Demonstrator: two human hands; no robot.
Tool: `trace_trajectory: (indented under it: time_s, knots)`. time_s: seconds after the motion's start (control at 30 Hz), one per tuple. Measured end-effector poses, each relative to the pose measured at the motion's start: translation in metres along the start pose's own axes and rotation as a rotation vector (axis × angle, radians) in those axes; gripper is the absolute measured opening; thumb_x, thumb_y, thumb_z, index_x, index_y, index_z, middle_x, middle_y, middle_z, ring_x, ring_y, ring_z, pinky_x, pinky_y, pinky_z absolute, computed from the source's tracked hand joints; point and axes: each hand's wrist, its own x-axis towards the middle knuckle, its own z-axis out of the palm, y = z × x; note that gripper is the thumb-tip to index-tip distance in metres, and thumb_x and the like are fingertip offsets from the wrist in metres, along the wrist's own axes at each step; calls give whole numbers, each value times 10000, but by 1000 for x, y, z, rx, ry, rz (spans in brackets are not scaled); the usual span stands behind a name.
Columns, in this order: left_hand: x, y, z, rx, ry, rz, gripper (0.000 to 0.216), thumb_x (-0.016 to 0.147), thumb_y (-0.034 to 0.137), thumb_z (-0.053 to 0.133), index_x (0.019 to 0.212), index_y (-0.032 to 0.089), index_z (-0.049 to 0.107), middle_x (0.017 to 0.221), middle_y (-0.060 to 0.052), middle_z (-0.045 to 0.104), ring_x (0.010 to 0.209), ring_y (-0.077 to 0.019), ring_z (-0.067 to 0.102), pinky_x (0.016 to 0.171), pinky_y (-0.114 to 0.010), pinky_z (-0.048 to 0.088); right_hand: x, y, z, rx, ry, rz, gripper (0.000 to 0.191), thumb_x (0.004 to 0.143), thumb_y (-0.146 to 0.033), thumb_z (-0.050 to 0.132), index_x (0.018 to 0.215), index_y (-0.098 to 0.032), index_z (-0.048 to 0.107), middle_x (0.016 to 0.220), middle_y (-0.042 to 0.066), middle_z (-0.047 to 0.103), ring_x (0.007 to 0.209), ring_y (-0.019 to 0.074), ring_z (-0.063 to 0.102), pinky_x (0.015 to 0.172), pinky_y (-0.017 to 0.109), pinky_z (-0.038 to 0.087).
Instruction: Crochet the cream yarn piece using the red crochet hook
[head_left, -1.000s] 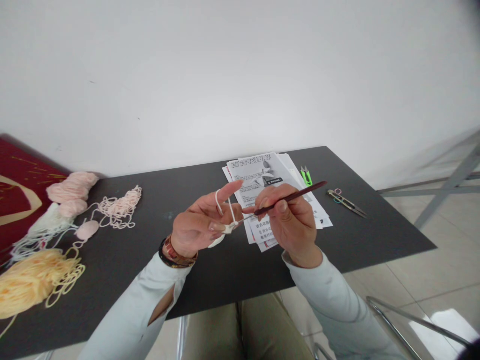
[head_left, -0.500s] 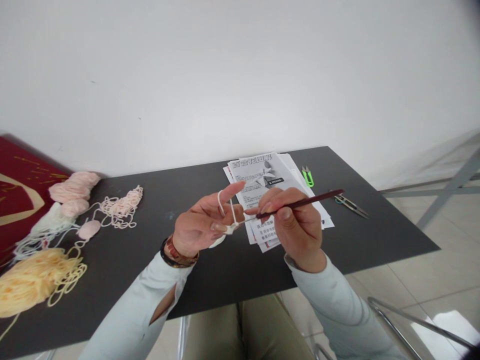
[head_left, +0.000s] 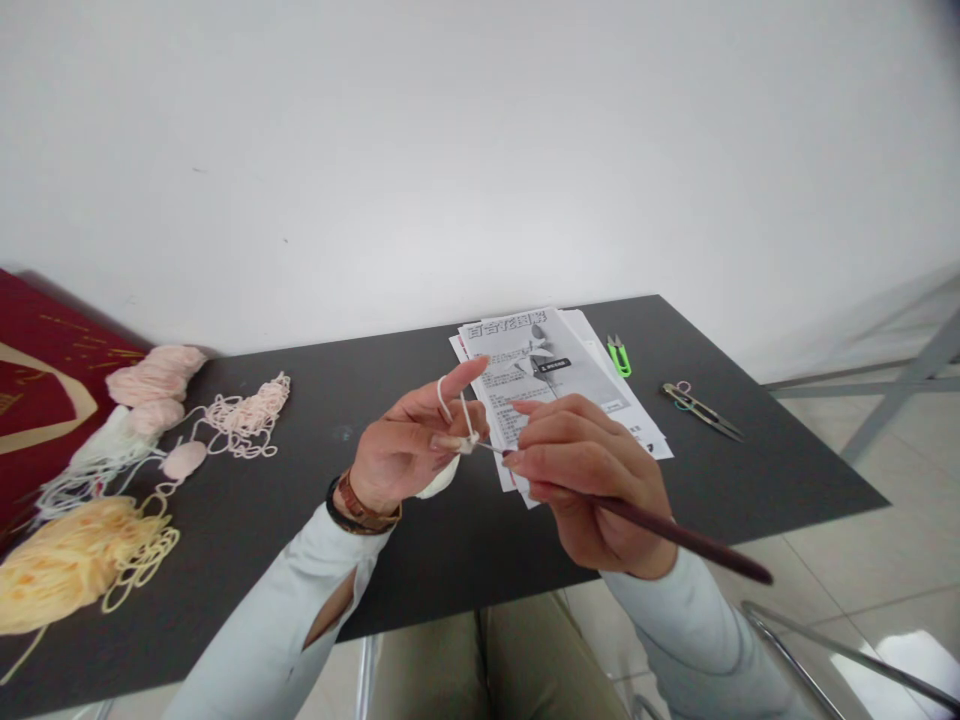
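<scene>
My left hand [head_left: 409, 450] is raised over the dark table [head_left: 420, 560], forefinger stretched out with white yarn [head_left: 454, 405] looped round it, thumb and other fingers pinching a small white crocheted piece [head_left: 442, 478]. My right hand [head_left: 589, 480] grips a dark brown crochet hook [head_left: 675, 535]. The hook's metal tip meets the yarn at my left fingertips, and its handle points down to the right, past the table's edge.
Printed instruction sheets [head_left: 551, 385] lie behind my hands. Green snips [head_left: 619, 355] and small scissors [head_left: 701, 410] rest to the right. Pink yarn [head_left: 154, 375], a loose pink tangle [head_left: 244, 415] and yellow yarn [head_left: 71, 565] sit at the left, beside a red cloth [head_left: 37, 390].
My right hand has turned over. The hook's handle swung from pointing up right to down right, with the tip still at the yarn. The left hand barely moved.
</scene>
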Motion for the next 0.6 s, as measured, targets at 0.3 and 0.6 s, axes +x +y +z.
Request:
trace_trajectory:
  time_s: [0.3, 0.6]
  knots:
    - [2, -1, -1, -33, 48, 37, 575, 676, 134, 642, 1238, 253, 652, 554, 26, 428, 637, -148, 469, 665, -296, 393, -12, 10, 11, -268, 67, -254, 198, 855, -123, 583, 1035, -193, 630, 837, 70, 724, 856, 198, 681, 822, 395, 637]
    - [1, 0, 6, -62, 75, 27, 542, 692, 114, 617, 1215, 248, 666, 552, 29, 399, 625, -144, 456, 652, -292, 380, -16, 16, 14, -373, 24, -327, 153, 819, -114, 647, 970, -135, 658, 851, 117, 735, 881, 209, 691, 858, 392, 638]
